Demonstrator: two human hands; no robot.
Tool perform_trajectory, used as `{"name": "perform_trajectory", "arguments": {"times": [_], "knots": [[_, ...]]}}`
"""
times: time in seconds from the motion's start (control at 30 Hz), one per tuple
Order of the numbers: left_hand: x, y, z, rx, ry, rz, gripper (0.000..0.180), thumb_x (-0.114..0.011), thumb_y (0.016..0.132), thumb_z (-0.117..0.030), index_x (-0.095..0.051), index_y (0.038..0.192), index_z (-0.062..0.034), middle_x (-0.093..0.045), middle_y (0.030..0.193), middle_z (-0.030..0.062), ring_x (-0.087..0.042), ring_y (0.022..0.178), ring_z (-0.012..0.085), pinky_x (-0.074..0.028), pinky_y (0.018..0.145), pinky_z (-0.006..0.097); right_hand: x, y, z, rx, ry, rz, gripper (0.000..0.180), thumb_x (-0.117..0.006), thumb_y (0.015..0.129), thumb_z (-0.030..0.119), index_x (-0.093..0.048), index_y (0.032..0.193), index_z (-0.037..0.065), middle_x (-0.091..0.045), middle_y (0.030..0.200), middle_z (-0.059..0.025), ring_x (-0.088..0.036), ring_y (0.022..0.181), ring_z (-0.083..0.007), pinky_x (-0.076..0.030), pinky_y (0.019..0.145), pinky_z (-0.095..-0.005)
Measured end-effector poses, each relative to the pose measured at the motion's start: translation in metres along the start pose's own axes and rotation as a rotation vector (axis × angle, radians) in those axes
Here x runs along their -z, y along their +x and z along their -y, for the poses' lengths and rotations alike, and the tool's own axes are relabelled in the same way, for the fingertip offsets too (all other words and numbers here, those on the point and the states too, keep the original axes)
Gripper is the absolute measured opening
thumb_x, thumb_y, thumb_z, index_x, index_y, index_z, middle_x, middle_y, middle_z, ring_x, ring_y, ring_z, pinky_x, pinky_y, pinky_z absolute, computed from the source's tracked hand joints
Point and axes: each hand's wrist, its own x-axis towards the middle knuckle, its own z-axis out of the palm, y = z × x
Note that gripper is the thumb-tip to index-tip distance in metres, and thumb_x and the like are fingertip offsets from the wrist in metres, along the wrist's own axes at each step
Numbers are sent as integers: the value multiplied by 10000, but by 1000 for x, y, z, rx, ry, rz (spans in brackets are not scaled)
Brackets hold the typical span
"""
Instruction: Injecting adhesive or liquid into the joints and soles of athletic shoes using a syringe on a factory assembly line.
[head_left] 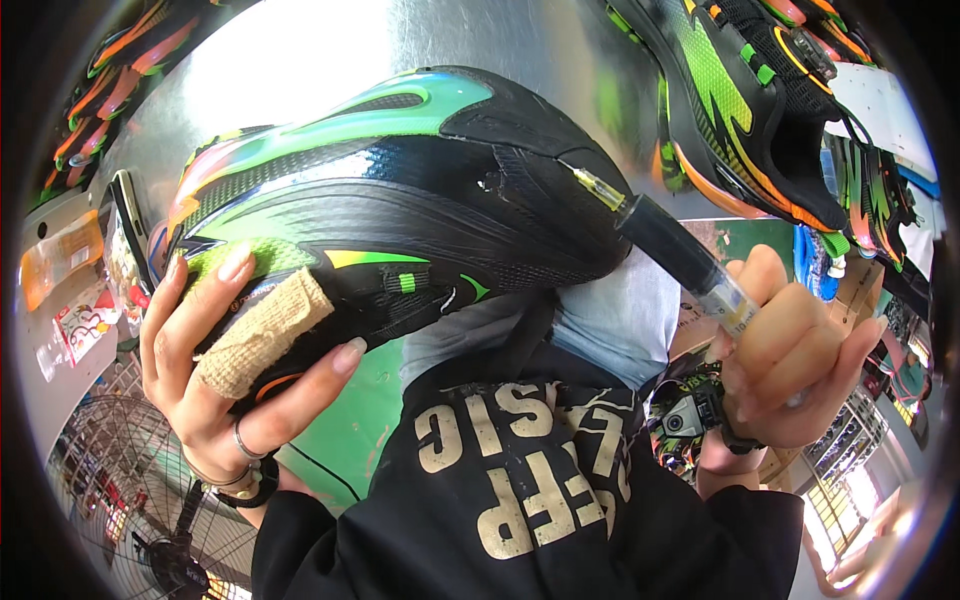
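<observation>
The person's black sweatshirt (pixel 520 500), with pale printed lettering on the chest, is filling the lower middle of the view and lying nearest the camera, its sleeves running out to both forearms. At lower left, the left hand (pixel 215 360) is gripping the shoe (pixel 400 200) from below: the fingers are curling around the shoe's near end, one of them wrapped in a tan bandage (pixel 262 330), while the thumb is pressing against the underside; a ring and a dark wristband (pixel 250 490) are showing at the base of the hand. At right, the right hand (pixel 790 370) is closing in a fist around the barrel of a syringe (pixel 680 255), the thumb lying along the clear rear section. The syringe is slanting up and to the left, its dark body leading to a yellowish hub and a thin needle whose tip is touching the black mesh at the shoe's right-hand end. The shoe itself, a black sports shoe with green, teal and orange streaks, is being held sideways in the middle of the view, between the two hands and above the sweatshirt. Beyond it, a shiny metal sheet (pixel 330 50) is reflecting light across the upper background. At upper right, more shoes of the same colours (pixel 760 110) are hanging close together. At far left, small packets (pixel 70 290) are lying on a surface, and at lower left the wire guard of a fan (pixel 130 500) is showing below the left hand.
</observation>
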Motion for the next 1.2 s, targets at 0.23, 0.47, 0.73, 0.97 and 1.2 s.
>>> {"name": "perform_trajectory", "arguments": {"times": [0.23,0.47,0.73,0.97,1.2], "knots": [[-5,1,0,10,-62,5,319,-752,648,-234,-674,954,-287,-633,1050,131,-616,1028,327,-471,928,528,9,-7,-2,-8,17,24,713,-103,1030,336,-408,417,139,-463,524,-26,-394,638,-196,-313,619,-310],[-3,1,-3,13,-63,-16,320,-755,659,-215,-673,966,-255,-631,1043,123,-615,1034,327,-474,924,520,8,-17,-3,38,49,-111,730,-77,1005,255,-510,434,117,-551,539,-65,-331,518,-177,-300,597,-306],[4,3,0,8,-94,71,435,-781,613,-117,-657,1014,-233,-623,1077,124,-606,1053,330,-462,942,501,16,-24,0,-15,0,-64,640,-121,1013,236,-305,404,165,-411,504,-21,-347,575,-189,-304,623,-315],[-6,-2,-6,71,-129,-40,378,-613,746,-531,-695,978,-244,-612,1054,100,-587,1060,311,-439,937,511,15,-36,0,-67,44,-127,662,-100,1022,294,-257,393,164,-410,510,-17,-374,611,-199,-334,653,-313],[-5,-4,0,51,-180,-22,531,-553,756,-640,-681,1013,-193,-601,1130,174,-567,1098,352,-397,983,528,21,-46,-4,-76,-8,-98,683,-137,1010,448,-359,444,137,-431,538,-9,-402,583,-189,-388,572,-297]]}}
